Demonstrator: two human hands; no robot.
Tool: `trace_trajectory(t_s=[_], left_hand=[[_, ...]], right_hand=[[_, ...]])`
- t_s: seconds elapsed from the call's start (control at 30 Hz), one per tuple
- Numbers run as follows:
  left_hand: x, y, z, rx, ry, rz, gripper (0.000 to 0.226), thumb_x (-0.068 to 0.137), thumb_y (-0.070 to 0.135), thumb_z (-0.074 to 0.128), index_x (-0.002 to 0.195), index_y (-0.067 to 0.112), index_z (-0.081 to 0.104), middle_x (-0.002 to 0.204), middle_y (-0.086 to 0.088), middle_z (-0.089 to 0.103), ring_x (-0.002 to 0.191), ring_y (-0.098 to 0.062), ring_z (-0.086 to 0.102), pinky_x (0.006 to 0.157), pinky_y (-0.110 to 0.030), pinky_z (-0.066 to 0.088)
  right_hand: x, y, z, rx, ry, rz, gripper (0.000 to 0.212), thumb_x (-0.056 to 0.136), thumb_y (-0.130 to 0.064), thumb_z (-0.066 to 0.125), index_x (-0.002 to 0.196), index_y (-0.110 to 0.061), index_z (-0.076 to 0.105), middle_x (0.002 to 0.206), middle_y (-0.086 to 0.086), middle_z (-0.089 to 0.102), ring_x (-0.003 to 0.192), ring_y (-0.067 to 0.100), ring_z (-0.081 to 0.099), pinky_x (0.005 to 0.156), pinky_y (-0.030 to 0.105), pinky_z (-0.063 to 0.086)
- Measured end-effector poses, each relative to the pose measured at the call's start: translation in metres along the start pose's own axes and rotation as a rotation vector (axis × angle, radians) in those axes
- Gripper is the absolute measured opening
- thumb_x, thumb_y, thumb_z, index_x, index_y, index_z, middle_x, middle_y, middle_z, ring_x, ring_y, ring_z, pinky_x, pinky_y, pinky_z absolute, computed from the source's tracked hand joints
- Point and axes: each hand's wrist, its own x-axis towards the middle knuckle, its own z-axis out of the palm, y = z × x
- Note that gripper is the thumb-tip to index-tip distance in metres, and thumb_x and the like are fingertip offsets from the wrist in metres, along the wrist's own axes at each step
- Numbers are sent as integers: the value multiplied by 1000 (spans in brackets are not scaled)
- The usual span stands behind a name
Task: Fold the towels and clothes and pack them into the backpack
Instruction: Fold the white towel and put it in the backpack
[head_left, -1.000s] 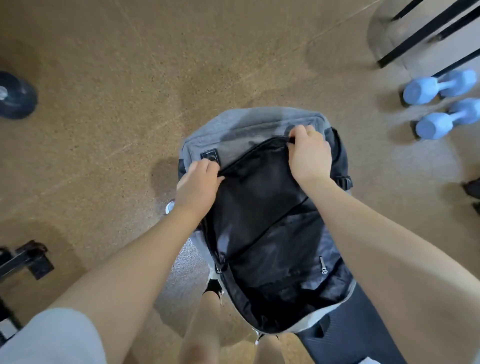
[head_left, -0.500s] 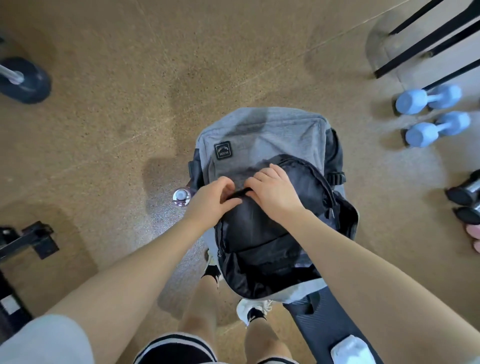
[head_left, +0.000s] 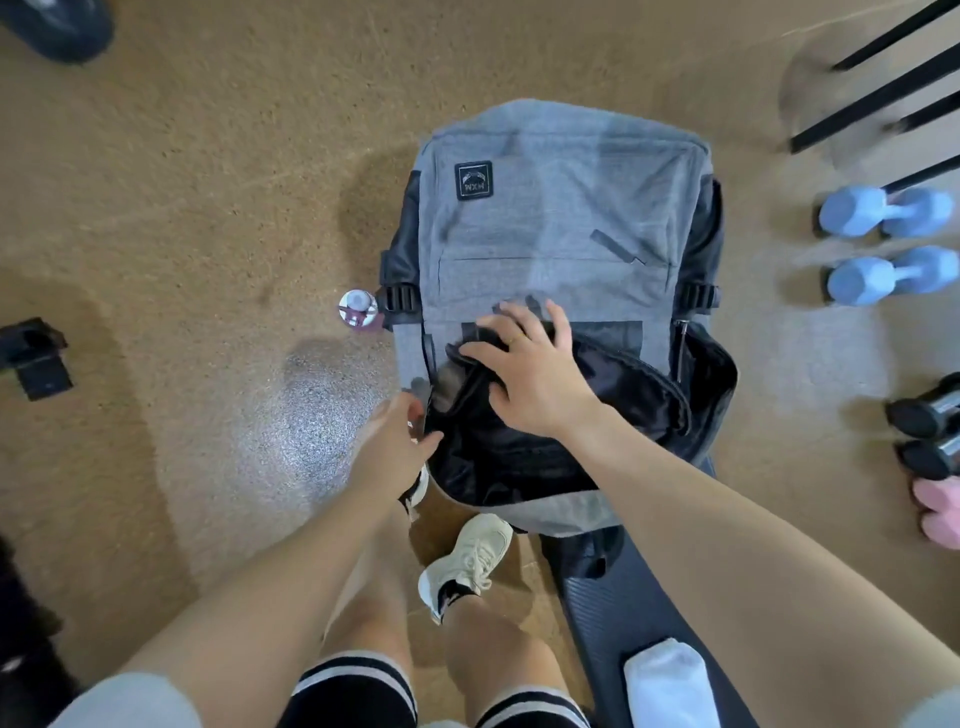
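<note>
Two hands at backpack (head_left: 561, 218) upright on floor (head_left: 182, 234): right hand (head_left: 524, 374) spread flat, pressing black flap, left hand (head_left: 400, 441) pinching opening edge; soft, floppy fabric, likely light, best held by rim or top handle

left hand (head_left: 396, 447): blurred, fingers curled at the opening's edge, grip unclear | right hand (head_left: 524, 364): fingers spread flat, pressed palm-down | both forearms reached forward

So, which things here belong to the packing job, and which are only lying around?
Belong to the job:
- grey backpack
- white folded cloth on the dark mat

Just lying about:
- blue dumbbells
- black dumbbells
- pink dumbbell
- bottle
</note>
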Motion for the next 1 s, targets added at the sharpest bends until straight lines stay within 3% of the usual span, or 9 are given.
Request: trace_trajectory(t_s=[0.1,0.2,0.33,0.5,0.6,0.7,0.83,0.93,1.0], left_hand=[[6,-3,3,-179,46,-94,19,89,15,55,99,26,44,102,3,60,83,-19,61,76,-38,52],[4,-9,-1,-196,34,-25,22,92,11,47,105,27,39,104,0,58,76,-21,59,65,-35,49],[11,-3,-5,409,89,354,46,87,3,47,129,22,46,121,-9,45,97,-27,49,73,-33,41],[37,8,-27,919,0,684,21,82,21,62,102,16,65,117,-12,50,109,-31,45,84,-38,35],[45,22,-37,1182,-64,826,23,54,29,83,69,21,68,91,-3,60,91,-25,53,68,-30,39],[51,25,-39,1350,-94,967,18,53,33,81,63,27,67,77,8,59,85,-18,55,66,-25,39],[50,30,-47,1238,-184,1011,28,58,34,84,72,18,66,71,5,61,77,-17,61,58,-24,46],[44,38,-58,905,-230,701,20,93,36,51,96,16,54,89,3,56,94,-18,54,69,-32,48],[39,44,-66,594,-211,508,17,95,31,47,94,16,54,86,4,54,89,-20,54,77,-39,47]], right_hand=[[3,1,8,-17,4,-13,26,74,-19,73,99,-16,68,119,9,59,127,34,43,109,57,5],[4,3,12,29,183,70,13,66,-6,75,73,-13,68,89,7,62,100,35,58,105,54,13],[9,4,22,55,267,112,15,64,1,69,68,-13,65,79,5,60,88,32,59,105,47,20],[15,9,24,9,225,25,17,64,-4,73,70,-18,66,74,1,59,75,28,59,85,33,24],[16,11,24,-12,132,-27,18,66,-26,75,80,-18,68,80,2,61,83,30,60,84,35,22],[14,11,18,0,80,-32,37,66,-51,73,87,-22,69,87,0,60,91,28,55,85,34,19],[13,14,9,107,155,56,29,70,-51,69,75,-23,72,80,-2,60,84,27,50,76,34,19],[8,22,-6,80,147,142,24,74,-46,68,71,-22,70,76,-3,58,81,28,50,69,28,6],[5,25,-16,31,111,255,18,79,-37,69,80,-19,70,84,-1,59,89,30,49,74,30,9]])
